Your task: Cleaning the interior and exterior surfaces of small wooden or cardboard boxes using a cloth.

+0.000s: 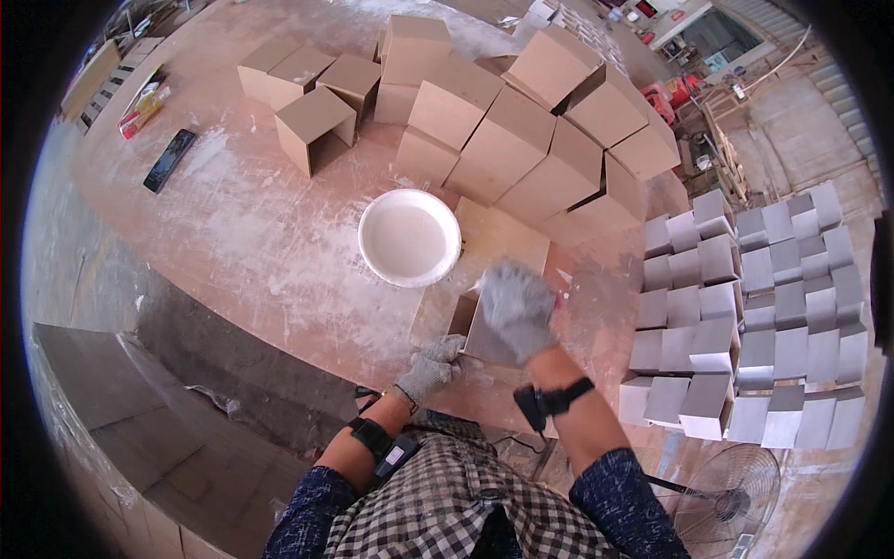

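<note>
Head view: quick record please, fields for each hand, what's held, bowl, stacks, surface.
left hand: gloved, gripping the lower left edge of the open brown box
right hand: gloved, on top of the same box, blurred
bowl: round, white, filled with white paste, just beyond the box on the left
brown boxes: piled at the far side of the table
white-coated boxes: set in rows to the right
table: reddish board, smeared white
phone: dark, flat, far left
fan: on the floor, lower right
</note>
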The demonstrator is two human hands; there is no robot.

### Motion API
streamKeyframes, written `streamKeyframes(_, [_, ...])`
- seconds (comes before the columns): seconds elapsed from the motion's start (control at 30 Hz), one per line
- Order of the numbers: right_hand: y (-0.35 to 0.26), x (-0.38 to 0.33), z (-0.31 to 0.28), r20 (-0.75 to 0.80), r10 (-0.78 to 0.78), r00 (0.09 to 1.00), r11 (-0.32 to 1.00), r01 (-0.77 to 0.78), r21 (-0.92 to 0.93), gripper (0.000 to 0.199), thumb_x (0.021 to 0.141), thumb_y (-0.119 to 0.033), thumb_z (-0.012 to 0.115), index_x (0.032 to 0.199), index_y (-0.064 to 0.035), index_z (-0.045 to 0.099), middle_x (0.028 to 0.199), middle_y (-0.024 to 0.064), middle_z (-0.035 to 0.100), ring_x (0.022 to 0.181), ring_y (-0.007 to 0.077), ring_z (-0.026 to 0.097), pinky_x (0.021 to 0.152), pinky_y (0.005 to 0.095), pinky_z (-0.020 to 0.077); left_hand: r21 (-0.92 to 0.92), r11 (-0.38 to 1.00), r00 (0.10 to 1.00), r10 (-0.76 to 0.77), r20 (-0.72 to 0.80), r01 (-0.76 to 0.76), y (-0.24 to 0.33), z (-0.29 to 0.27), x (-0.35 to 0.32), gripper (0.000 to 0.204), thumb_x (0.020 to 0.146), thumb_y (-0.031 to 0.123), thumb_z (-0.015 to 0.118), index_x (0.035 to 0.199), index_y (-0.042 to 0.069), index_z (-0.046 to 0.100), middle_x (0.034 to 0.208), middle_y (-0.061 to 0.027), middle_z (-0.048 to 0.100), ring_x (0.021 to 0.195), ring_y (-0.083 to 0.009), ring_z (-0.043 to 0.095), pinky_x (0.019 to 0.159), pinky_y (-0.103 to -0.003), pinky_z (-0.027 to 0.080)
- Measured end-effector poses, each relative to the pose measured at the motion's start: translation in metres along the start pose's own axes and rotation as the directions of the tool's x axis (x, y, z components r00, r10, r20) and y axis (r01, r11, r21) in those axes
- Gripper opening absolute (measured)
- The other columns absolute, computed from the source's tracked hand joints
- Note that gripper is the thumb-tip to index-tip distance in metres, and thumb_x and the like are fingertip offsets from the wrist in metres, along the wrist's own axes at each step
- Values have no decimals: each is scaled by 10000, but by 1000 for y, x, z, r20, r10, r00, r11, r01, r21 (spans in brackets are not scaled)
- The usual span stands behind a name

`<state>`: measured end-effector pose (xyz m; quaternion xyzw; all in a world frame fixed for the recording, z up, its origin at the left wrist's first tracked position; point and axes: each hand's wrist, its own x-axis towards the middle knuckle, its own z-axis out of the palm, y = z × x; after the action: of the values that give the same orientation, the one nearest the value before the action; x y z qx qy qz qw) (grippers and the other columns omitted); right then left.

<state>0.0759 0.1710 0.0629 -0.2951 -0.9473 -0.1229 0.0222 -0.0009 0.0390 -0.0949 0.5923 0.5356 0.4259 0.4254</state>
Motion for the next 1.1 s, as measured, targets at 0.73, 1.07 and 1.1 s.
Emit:
streamKeyframes(0.73, [-65,-84,-34,103,-211,972,970,195,145,206,811,-313,584,847,-115,629,913,82,605,859,254,589,706,387,471,-11,999,989,50,-138,-52,-15,10,-6,418,749,221,670,1140,92,597,1117,-125,624,1058,-316,581,909,-373,464])
streamKeyframes(1.07, [-16,-178,-25,-169,443,880,605,-155,781,62,883,-109,616,846,-89,571,747,76,586,630,225,599,541,325,479,-736,655,984,-148,97,171,54,-20,-7,336,832,24,683,1158,23,604,1050,10,654,897,-108,588,774,-258,496])
streamKeyframes(1.1, [-17,-187,-23,-174,455,873,604,-159,781,62,883,-109,616,846,-89,571,747,76,586,630,225,599,541,325,479,-731,660,984,-141,106,174,52,-17,-3,336,832,24,683,1158,23,604,1050,10,654,897,-108,588,774,-258,496])
